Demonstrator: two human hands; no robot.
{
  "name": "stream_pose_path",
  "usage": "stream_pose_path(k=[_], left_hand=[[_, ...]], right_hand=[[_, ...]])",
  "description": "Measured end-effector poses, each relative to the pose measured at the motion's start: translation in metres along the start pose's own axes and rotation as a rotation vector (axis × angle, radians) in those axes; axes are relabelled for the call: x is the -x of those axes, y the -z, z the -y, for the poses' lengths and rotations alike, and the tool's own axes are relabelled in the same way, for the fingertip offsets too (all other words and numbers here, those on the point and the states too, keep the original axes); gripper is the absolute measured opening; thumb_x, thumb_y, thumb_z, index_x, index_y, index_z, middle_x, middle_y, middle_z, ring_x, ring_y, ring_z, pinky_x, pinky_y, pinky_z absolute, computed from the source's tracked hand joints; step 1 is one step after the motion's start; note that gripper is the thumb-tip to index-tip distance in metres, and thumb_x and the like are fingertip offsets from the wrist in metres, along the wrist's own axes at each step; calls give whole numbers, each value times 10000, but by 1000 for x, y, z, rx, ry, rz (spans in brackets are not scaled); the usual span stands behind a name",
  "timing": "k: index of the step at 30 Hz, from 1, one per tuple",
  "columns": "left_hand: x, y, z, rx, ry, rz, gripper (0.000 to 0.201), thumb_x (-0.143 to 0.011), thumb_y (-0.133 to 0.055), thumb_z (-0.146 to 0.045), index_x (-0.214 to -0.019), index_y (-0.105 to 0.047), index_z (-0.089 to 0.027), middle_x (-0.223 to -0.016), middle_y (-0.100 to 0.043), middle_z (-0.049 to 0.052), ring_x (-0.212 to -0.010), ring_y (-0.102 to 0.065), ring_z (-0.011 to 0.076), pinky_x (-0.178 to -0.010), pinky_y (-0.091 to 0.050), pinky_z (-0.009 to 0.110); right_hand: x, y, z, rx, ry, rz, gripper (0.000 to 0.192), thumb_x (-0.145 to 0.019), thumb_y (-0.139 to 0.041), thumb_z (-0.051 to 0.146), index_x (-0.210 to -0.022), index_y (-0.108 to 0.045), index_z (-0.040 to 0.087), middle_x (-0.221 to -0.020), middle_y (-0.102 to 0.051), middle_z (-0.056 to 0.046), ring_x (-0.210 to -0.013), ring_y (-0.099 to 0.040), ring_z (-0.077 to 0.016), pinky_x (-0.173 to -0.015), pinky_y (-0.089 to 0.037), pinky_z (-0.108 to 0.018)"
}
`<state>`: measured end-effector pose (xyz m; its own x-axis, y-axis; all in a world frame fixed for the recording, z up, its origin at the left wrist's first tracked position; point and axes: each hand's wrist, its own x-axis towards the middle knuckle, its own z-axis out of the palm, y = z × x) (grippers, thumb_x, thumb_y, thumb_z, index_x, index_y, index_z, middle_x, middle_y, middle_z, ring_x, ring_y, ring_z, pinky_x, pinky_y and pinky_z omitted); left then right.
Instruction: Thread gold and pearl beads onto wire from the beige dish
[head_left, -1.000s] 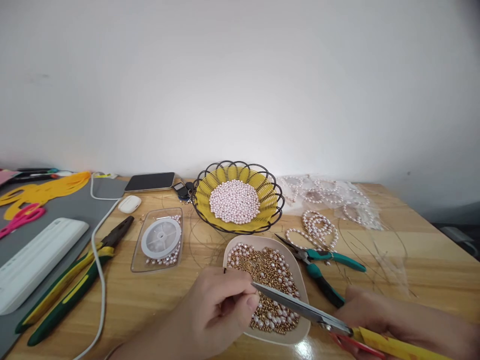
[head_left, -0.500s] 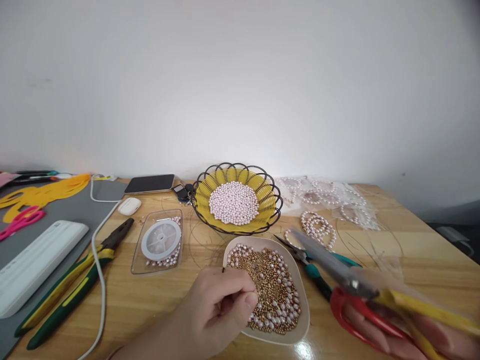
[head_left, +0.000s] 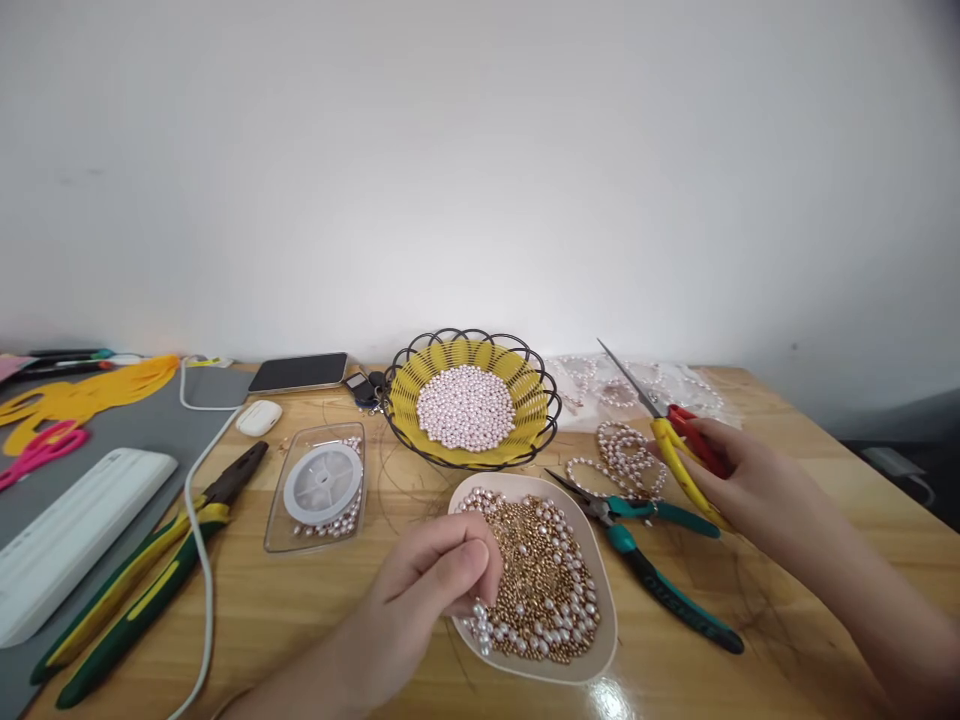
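Our right hand (head_left: 731,470) grips the scissors (head_left: 664,425), blades angled up-left, far from the bead dish (head_left: 604,610); our left hand (head_left: 435,580) pinches closed over it.

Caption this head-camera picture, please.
Left hand pinches over beige dish of gold and pearl beads; right hand holds yellow-and-red-handled scissors.

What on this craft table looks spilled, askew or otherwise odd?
Nothing is spilled: the beads stay inside the beige dish, the yellow basket and the clear box. The one oddity is a white cable draped over the green-and-yellow pliers.
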<state>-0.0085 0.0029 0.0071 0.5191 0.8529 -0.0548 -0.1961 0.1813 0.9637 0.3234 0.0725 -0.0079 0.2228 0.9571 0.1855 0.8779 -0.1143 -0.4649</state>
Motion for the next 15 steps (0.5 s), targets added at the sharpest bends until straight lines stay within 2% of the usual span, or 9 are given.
stream_pose_path(k=[3,5,9,15], left_hand=[[1,2,2,108,38,2,444,-987,-571,-509,-701,-516,-173,-693,-442,-13,-621,-339,128,-568,-232,265],[1,2,2,169,48,-1,441,-966,-604,-512,-696,-522,-173,-676,-446,-17,-605,-345,124,-559,-235,261],[-1,0,2,207,45,-5,451,-947,-637,-514,-677,-523,-172,-649,-434,-26,-589,-338,119,-550,-235,254],[-1,2,2,133,-6,-40,455,-973,-611,-511,-683,-512,-173,-661,-427,-24,-604,-337,125,-565,-234,262]], right_hand=[[-6,0,-4,14,-111,108,627,-632,-494,681,-992,-687,204,-794,-751,-109,-738,-697,-339,-637,-496,-399],[-9,0,-8,42,-121,135,681,-628,-478,693,-1038,-692,194,-821,-757,-121,-780,-705,-360,-665,-499,-412],[-14,-1,-17,107,-105,134,649,-649,-482,717,-977,-715,208,-777,-743,-125,-738,-694,-371,-632,-479,-421],[-18,-3,-29,70,-71,105,538,-681,-562,665,-906,-722,202,-742,-716,-126,-692,-691,-338,-599,-474,-415]])
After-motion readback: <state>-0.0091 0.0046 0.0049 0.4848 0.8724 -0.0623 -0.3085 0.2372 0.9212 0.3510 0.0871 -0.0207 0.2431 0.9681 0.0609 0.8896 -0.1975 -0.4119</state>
